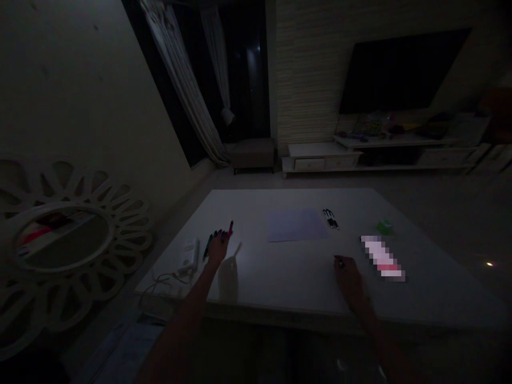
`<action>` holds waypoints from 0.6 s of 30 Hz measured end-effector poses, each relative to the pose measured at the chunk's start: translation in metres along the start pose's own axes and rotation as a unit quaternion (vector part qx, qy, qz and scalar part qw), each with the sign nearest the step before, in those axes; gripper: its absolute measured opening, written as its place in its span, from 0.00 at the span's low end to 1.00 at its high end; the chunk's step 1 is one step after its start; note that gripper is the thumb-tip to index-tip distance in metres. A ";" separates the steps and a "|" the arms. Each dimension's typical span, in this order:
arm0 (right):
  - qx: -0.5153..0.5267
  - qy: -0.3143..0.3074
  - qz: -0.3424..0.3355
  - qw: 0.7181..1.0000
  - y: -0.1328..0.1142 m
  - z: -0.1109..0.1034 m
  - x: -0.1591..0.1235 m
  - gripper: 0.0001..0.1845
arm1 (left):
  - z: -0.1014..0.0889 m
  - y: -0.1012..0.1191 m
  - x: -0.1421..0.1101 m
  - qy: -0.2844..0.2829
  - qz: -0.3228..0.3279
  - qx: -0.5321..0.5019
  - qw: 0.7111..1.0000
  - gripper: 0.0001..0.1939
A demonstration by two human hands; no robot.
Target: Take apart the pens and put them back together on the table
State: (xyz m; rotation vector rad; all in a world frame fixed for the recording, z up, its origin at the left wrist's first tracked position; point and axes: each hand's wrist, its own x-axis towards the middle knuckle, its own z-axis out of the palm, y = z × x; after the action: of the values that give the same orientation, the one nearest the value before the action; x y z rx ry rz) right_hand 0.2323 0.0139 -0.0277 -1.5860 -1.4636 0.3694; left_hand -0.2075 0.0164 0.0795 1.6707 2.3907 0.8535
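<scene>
- Rests the left hand [218,249] on or just above a cluster of slim dark pens with coloured parts [207,247], at the left of the glossy white rectangular table [260,277]; shows a magenta-red pen [231,228] poking out past the fingers.
- Cannot tell about the left grip: bends over the pens, but too dimly lit to show whether clamped on one or merely laid across.
- Holds the right hand [347,277] low at the table's near side, curled inward; cannot tell whether that grip is clamped on anything (a small dark spot at the fingers could be a pen end or a ring).
- Shows a pale lavender sheet of paper [296,225] lying flat beyond and between both hands, presumably for reach from either side.
- Has slim black-and-white pen-like objects [331,219] side by side just off the paper's right edge, apparently grouped for tidiness.
- Shows a lit phone with a pixelated screen [382,258] right of the right hand, probably for easy viewing, near a small bright-green object [384,226].
- Has a white rectangular power strip [189,255] near the left edge, likely out of the way.
- Count one sheet, one phone, one strip, one green object, seemingly three black-and-white pieces, several coloured pens (partly hidden).
</scene>
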 end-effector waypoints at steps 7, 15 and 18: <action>0.220 -0.247 0.045 0.943 -0.094 0.055 -0.023 0.29 | 0.091 0.094 -0.098 -0.181 -0.113 -0.489 0.846 0.31; 0.170 -0.257 0.061 0.949 -0.096 0.045 -0.017 0.19 | 0.109 0.122 -0.121 -0.068 0.084 -0.240 0.965 0.14; 0.146 -0.310 0.012 0.939 -0.084 0.034 -0.011 0.18 | 0.103 0.116 -0.112 -0.026 0.305 -0.056 0.950 0.13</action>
State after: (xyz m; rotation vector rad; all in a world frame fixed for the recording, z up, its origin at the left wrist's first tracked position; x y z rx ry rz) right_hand 0.1511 0.0075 0.0149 -1.2971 -1.7470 1.1277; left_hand -0.0269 -0.0157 0.0250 2.3842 1.7489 0.9706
